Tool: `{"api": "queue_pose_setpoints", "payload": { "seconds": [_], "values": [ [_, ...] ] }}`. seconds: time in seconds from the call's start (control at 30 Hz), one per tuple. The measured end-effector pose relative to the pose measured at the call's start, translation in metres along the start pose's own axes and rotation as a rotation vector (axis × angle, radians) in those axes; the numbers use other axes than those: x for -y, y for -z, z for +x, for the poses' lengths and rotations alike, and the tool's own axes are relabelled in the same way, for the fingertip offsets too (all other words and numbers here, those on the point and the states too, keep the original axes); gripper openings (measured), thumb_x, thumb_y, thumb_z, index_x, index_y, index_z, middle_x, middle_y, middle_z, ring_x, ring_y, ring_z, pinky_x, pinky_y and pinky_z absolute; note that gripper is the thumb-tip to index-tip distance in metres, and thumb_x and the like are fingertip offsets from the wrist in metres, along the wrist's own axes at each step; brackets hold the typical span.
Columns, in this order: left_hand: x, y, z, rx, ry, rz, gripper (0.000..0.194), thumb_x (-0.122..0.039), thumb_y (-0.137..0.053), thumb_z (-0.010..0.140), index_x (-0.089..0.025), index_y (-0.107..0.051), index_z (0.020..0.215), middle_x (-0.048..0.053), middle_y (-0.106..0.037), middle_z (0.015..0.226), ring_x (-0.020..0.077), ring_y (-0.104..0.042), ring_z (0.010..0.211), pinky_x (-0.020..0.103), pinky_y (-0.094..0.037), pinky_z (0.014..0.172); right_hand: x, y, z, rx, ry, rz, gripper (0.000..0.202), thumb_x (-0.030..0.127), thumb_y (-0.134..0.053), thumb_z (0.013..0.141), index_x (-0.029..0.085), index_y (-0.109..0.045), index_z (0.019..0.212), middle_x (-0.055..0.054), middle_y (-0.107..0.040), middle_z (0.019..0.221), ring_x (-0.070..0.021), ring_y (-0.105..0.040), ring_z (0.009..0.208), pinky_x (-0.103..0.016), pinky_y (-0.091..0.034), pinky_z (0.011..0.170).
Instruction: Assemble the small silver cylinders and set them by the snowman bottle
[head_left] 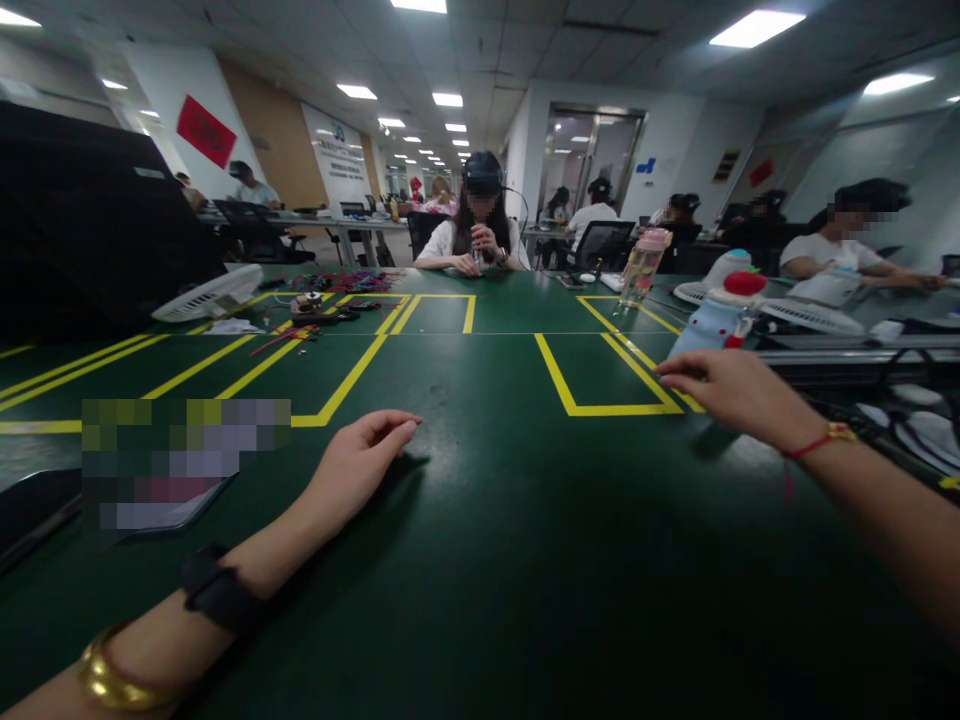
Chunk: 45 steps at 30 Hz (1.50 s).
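Observation:
My left hand [367, 455] is over the green table [480, 560], left of the middle. Its thumb and fingers are pressed together in a pinch, and whatever lies between the tips, if anything, is too small to name. Farther right, my right hand [739, 392] hovers with fingers bent to the thumb. A tiny dark speck shows at its tips, too small to make out. Just behind this hand stands a light blue bottle-like thing with a red top [712, 318]. To the left of my left hand lies a blurred flat sheet or packet [180, 490].
Yellow tape [622, 410] marks boxes on the table. Wires and small parts [315, 305] lie at the back left, near a white fan [210, 293]. A pink-lidded bottle [645, 268] stands at the back right. Across the table sits a person [480, 225] with hands raised together.

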<state>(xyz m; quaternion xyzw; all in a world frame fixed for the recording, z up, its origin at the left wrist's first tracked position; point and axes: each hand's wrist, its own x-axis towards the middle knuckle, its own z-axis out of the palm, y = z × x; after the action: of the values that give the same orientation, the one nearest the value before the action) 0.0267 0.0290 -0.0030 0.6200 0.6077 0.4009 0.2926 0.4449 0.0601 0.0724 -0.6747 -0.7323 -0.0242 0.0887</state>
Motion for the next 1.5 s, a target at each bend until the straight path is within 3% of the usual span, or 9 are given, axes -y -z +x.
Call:
{"api": "queue_pose_setpoints", "payload": {
  "seconds": [0.17, 0.3, 0.5, 0.93, 1.3, 1.4, 1.5],
  "values": [
    [0.000, -0.001, 0.001, -0.012, 0.005, -0.006, 0.033, -0.049, -0.061, 0.077, -0.023, -0.072, 0.095, 0.004, -0.070, 0.082, 0.0218, -0.061, 0.072, 0.031, -0.047, 0.065, -0.086, 0.018, 0.015, 0.126, -0.233, -0.128, 0.024, 0.029, -0.059, 0.075, 0.013, -0.074, 0.085, -0.011, -0.070, 0.086, -0.0231, -0.062, 0.079, -0.033, -0.042, 0.073],
    [0.003, -0.002, 0.001, -0.009, 0.003, -0.005, 0.035, -0.050, -0.061, 0.077, -0.022, -0.073, 0.095, 0.003, -0.070, 0.082, 0.0205, -0.061, 0.072, 0.029, -0.046, 0.065, -0.114, 0.019, 0.014, 0.241, -0.274, -0.101, 0.024, 0.033, -0.062, 0.075, 0.016, -0.074, 0.087, -0.007, -0.071, 0.087, -0.0195, -0.062, 0.080, -0.028, -0.041, 0.074],
    [0.007, -0.002, 0.002, 0.001, -0.006, -0.002, 0.036, -0.051, -0.059, 0.079, -0.023, -0.072, 0.096, 0.003, -0.069, 0.082, 0.0199, -0.061, 0.072, 0.029, -0.045, 0.065, -0.121, 0.023, 0.013, 0.256, -0.307, -0.089, 0.034, 0.042, -0.060, 0.076, 0.016, -0.073, 0.094, -0.008, -0.070, 0.088, -0.0200, -0.061, 0.082, -0.029, -0.040, 0.076],
    [0.001, -0.001, 0.000, 0.013, 0.001, 0.015, 0.034, -0.050, -0.060, 0.079, -0.022, -0.072, 0.094, 0.002, -0.068, 0.078, 0.0200, -0.061, 0.072, 0.028, -0.045, 0.064, -0.125, 0.023, 0.015, 0.282, -0.346, -0.081, 0.038, 0.050, -0.063, 0.071, 0.016, -0.073, 0.086, -0.010, -0.069, 0.083, -0.0210, -0.060, 0.077, -0.031, -0.040, 0.071],
    [0.001, 0.000, 0.000, 0.024, 0.006, 0.042, 0.035, -0.050, -0.057, 0.081, -0.022, -0.071, 0.095, 0.002, -0.068, 0.081, 0.0213, -0.060, 0.074, 0.030, -0.045, 0.067, -0.130, 0.022, 0.013, 0.290, -0.314, -0.013, 0.027, 0.027, -0.065, 0.071, 0.017, -0.075, 0.094, -0.006, -0.071, 0.092, -0.0186, -0.062, 0.085, -0.027, -0.041, 0.080],
    [0.000, 0.000, 0.000, 0.021, 0.007, 0.050, 0.035, -0.051, -0.057, 0.080, -0.022, -0.071, 0.095, 0.003, -0.068, 0.080, 0.0219, -0.060, 0.073, 0.031, -0.045, 0.067, -0.131, 0.024, 0.011, 0.285, -0.293, 0.008, 0.031, 0.033, -0.067, 0.071, 0.017, -0.075, 0.097, -0.008, -0.071, 0.095, -0.0203, -0.062, 0.087, -0.028, -0.040, 0.081],
    [0.001, -0.001, 0.000, 0.019, 0.003, 0.050, 0.036, -0.051, -0.057, 0.080, -0.022, -0.071, 0.095, 0.003, -0.068, 0.080, 0.0216, -0.061, 0.074, 0.031, -0.046, 0.067, -0.131, 0.025, 0.010, 0.295, -0.315, 0.003, 0.041, 0.049, -0.066, 0.071, 0.017, -0.074, 0.096, -0.010, -0.070, 0.096, -0.0210, -0.062, 0.087, -0.029, -0.041, 0.079]
  ]
}}
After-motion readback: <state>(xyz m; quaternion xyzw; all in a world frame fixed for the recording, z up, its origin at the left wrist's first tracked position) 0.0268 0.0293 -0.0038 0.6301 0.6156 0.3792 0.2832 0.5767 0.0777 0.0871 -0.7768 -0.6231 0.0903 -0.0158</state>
